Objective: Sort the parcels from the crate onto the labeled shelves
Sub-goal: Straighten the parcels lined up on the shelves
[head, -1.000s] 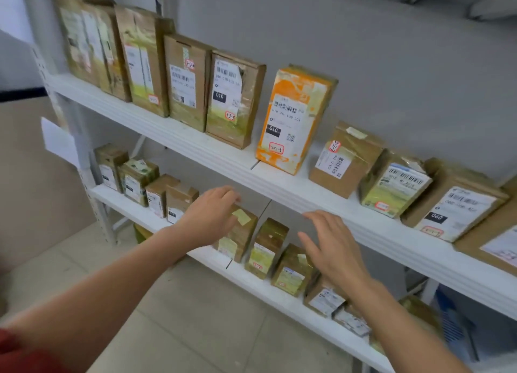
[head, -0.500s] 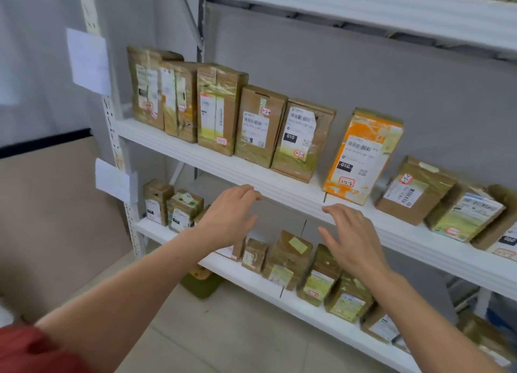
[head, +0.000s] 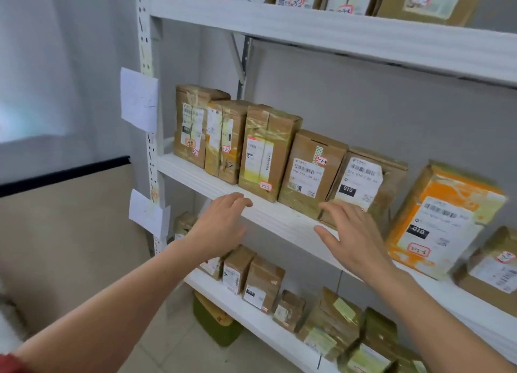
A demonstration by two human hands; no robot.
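Hovering before middle shelf (head: 279, 217): left hand (head: 221, 227) and right hand (head: 352, 232), both empty, fingers loosely spread, at near edge. Brown parcels (head: 310, 171) stand upright in row on it — orange parcel (head: 442, 221) leans further right. Paper label (head: 138, 98) on left post. Small parcels (head: 263, 283) on shelf below.

The sheet (head: 139, 99) on the post (head: 152, 159) reads "-2". A brown box (head: 310, 173) carries a "3-2-4" sticker; its neighbour (head: 363, 182) and the orange parcel (head: 436, 221) show "010".
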